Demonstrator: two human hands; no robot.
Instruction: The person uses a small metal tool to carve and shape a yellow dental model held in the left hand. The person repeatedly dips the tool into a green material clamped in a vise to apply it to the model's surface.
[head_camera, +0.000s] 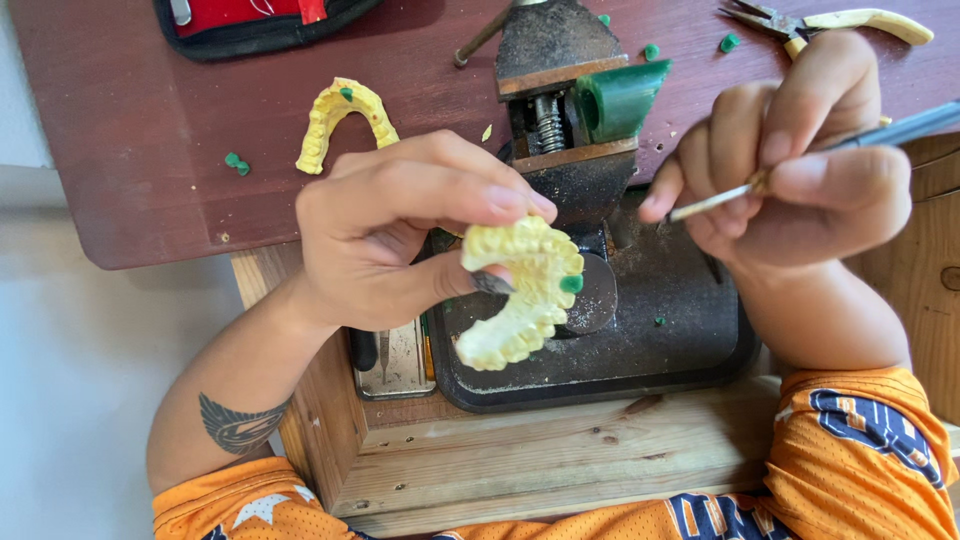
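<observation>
My left hand (400, 235) pinches a pale yellow dental cast (520, 295), a horseshoe arch of teeth, between thumb and fingers. A small green wax dot (571, 284) sits on one tooth. My right hand (800, 160) grips a thin metal carving tool (720, 200) like a pen. Its tip points left toward the cast, a little above and to the right of it, not touching. Both hands hover over a dark metal bench vise (580, 160).
A second yellow dental cast (340, 120) lies on the dark red tabletop (130, 140). A green wax block (620, 98) sits in the vise jaws. Green wax crumbs are scattered about. Yellow-handled pliers (850, 20) lie at top right, a red-lined case (250, 20) at top left. A wooden drawer (520, 450) is below.
</observation>
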